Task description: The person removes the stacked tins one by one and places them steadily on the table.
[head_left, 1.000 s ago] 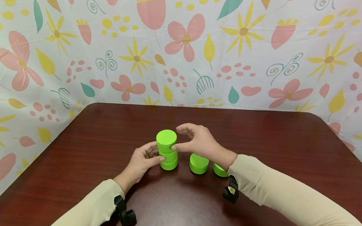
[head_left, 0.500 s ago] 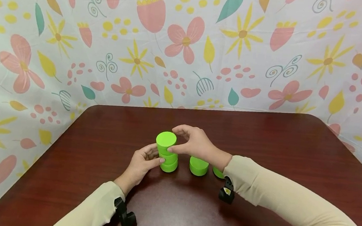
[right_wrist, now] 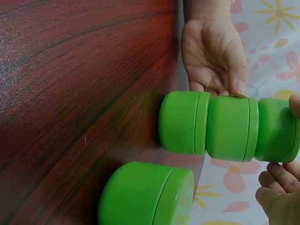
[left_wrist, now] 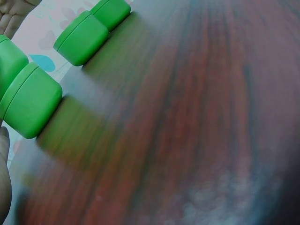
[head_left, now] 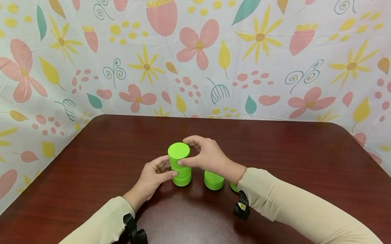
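Three small green round lidded jars stand in an upright stack on the table in the head view: the top jar [head_left: 179,152], the middle jar [head_left: 184,172] and the bottom jar [head_left: 182,181]. My right hand [head_left: 210,155] holds the top jar from the right, thumb in front and fingers behind. From the left, my left hand [head_left: 152,177] grips the stack around the middle jar, its thumb [right_wrist: 239,84] against that jar in the right wrist view. The left wrist view cuts off the upper stack; the bottom jar [left_wrist: 33,101] shows there.
Right of the stack stands another green jar [head_left: 213,181]. A further jar [head_left: 234,187] is mostly hidden by the right wrist. The dark wooden table [head_left: 184,224] ends at the back against a flower-patterned cloth [head_left: 198,98]. Black straps with small devices sit on both wrists.
My right hand has moved slightly left and down, closing its thumb and fingers around the top jar. The left hand and the stack stay about where they were.
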`<state>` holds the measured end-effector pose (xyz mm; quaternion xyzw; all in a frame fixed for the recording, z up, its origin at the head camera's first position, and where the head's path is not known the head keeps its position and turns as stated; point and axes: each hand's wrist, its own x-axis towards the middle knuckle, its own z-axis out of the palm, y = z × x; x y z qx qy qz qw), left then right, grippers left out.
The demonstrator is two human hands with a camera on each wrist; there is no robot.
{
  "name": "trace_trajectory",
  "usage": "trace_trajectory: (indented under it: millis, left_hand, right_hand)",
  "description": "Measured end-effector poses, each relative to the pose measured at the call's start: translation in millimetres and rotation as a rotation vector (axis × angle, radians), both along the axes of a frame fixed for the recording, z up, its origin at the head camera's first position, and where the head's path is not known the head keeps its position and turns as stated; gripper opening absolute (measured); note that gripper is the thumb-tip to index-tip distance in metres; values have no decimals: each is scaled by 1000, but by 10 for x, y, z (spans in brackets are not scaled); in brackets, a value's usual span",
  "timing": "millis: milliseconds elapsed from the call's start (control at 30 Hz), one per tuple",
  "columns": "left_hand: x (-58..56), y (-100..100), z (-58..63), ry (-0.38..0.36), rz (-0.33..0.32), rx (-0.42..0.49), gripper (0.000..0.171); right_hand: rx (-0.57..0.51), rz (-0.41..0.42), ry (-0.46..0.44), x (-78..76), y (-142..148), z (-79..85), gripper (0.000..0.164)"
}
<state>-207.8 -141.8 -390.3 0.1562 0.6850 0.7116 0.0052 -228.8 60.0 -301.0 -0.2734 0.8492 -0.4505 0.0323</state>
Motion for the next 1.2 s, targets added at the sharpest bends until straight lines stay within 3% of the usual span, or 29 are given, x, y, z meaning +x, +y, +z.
trace_trajectory:
  millis: [1200]
  left_hand:
    - [-4,-4,-9,-10,-15,-1,52]
  right_hand:
    - [-34,0,-19,-3,-8,-21,50]
